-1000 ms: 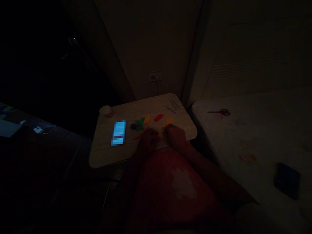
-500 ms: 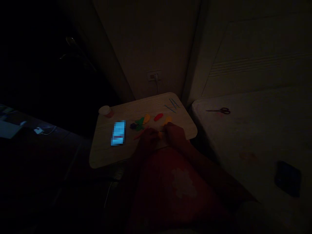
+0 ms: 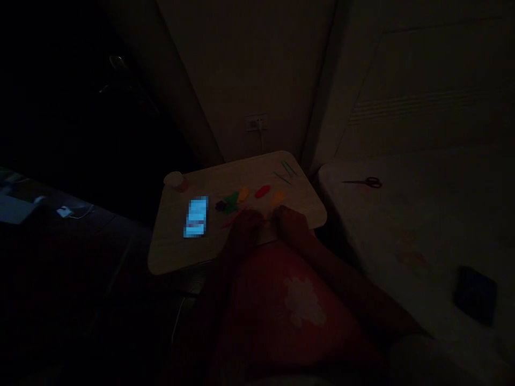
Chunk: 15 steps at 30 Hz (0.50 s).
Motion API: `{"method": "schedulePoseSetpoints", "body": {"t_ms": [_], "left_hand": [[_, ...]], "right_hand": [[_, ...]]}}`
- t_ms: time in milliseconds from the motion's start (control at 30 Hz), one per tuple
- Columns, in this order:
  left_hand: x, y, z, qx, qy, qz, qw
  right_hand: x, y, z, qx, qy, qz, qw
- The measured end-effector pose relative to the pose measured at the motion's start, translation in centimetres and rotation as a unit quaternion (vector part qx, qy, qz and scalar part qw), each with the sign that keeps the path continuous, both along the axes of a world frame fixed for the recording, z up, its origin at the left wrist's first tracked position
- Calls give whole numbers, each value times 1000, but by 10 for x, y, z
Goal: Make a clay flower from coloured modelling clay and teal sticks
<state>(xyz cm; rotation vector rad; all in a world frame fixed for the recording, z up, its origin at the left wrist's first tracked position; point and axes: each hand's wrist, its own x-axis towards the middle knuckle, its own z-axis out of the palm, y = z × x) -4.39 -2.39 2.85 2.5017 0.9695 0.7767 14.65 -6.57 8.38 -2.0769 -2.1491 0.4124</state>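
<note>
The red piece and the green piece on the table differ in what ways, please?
The red piece is a neat oval, while the green piece has an irregular outline. The red piece lies by itself; the green piece sits right beside a dark purple piece. Both lie on the table.

The left hand [image 3: 247, 223] and right hand [image 3: 290, 222] flank an orange piece [image 3: 266, 220].

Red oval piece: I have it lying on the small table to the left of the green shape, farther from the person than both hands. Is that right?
Not quite. The head view shows the red oval piece to the right of the green shape, lying on the small table, farther from the person than the left hand and right hand.
</note>
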Motion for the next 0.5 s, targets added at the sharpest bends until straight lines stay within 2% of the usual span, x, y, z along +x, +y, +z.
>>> {"method": "schedulePoseSetpoints", "body": {"t_ms": [233, 500], "left_hand": [[-1, 0, -2, 16, -1, 17, 1000], [1, 0, 0, 13, 9, 13, 1000]], "right_hand": [[0, -5, 5, 12, -4, 14, 1000], [0, -12, 4, -16, -17, 32, 999]]}}
